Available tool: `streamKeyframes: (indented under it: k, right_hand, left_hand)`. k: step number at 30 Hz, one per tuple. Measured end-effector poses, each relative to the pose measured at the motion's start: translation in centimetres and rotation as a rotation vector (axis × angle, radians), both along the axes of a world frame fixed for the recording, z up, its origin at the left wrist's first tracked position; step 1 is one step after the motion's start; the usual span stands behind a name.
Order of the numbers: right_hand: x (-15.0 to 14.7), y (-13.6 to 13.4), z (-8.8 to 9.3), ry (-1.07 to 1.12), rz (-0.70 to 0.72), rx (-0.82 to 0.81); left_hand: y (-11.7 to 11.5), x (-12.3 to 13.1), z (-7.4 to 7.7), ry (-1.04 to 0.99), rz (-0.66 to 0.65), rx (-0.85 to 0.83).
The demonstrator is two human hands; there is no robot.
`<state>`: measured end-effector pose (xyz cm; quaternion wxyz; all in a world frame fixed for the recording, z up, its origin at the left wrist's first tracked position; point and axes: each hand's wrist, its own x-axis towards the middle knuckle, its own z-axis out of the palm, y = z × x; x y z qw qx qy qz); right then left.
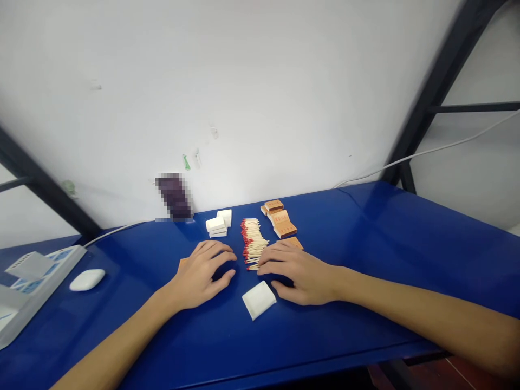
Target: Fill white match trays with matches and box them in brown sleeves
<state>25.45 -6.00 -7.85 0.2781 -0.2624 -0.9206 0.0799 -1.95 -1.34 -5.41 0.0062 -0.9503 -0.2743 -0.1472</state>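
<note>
A row of red-tipped matches (252,244) lies on the blue table between my hands, heads to the left. My left hand (205,273) rests left of them, thumb and fingers apart and nothing visible in it. It partly covers an orange piece (183,264). At the right end of the matches is my right hand (298,272), its fingers curved and apart; its fingertips are at or touching the nearest match sticks. In front of both hands lies a white matchbox tray (259,299), slightly turned. Part of an orange matchbox (297,242) shows behind my right hand.
Several white trays (218,224) are piled behind my left hand. Several orange matchbox sleeves (284,226) stand at the back right. A blurred dark rectangle (175,196) leans near the wall. To the left are a white earbud case (87,280) and a pale box (38,292).
</note>
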Motion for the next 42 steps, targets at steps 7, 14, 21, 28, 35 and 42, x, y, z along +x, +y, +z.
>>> streamKeyframes:
  k: [7, 14, 21, 28, 35, 42]
  right_hand:
    - [0.18, 0.06, -0.32, -0.005, -0.059, 0.023]
    - [0.19, 0.04, -0.27, 0.004, -0.033, 0.024]
    - [0.19, -0.04, -0.34, 0.029, -0.032, 0.027]
    - [0.27, 0.01, -0.47, 0.008, -0.051, -0.019]
    - [0.27, 0.15, -0.42, -0.014, -0.042, -0.018]
    - [0.17, 0.19, -0.22, -0.021, -0.047, -0.034]
  left_hand:
    - [-0.54, 0.66, -0.36, 0.038, -0.094, -0.062]
    - [-0.58, 0.61, -0.28, 0.065, -0.063, -0.105]
    - [-0.68, 0.62, -0.15, 0.081, -0.061, -0.123]
    - [-0.88, 0.63, 0.12, 0.107, -0.075, -0.143]
    - [-0.9, 0.58, 0.21, 0.169, -0.052, -0.143]
    - [-0.81, 0.38, 0.01, 0.154, -0.054, -0.151]
